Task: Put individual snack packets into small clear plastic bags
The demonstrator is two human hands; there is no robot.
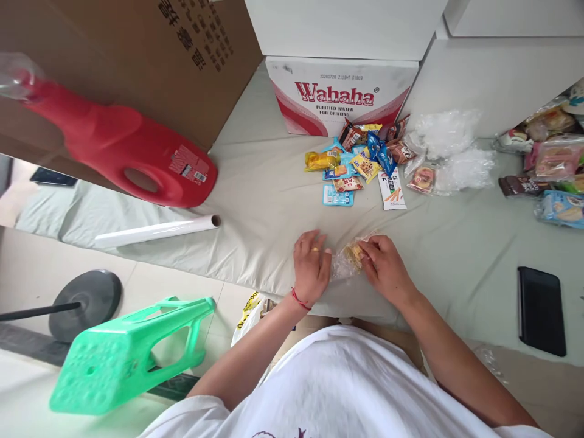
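Note:
A small yellowish snack packet (353, 254) lies on the cloth in front of me, with crinkled clear plastic film (341, 267) around it. My right hand (387, 267) pinches the packet's right side between thumb and fingers. On the film's left side rests my left hand (312, 267), thumb apart from the loosely bent fingers; it seems to hold nothing. It wears a ring and a red string bracelet (300, 299). Beyond both hands sits a pile of small wrapped snacks (360, 159), among them a white stick-snack packet (391, 190).
A Wahaha water carton (340, 100) stands behind the snacks. To its right are clear plastic bags (460, 161) and more packaged food (554, 161). A black phone (541, 310) lies at right. Leftward are a red jug (150, 155), a white roll (159, 230) and a green stool (104, 365).

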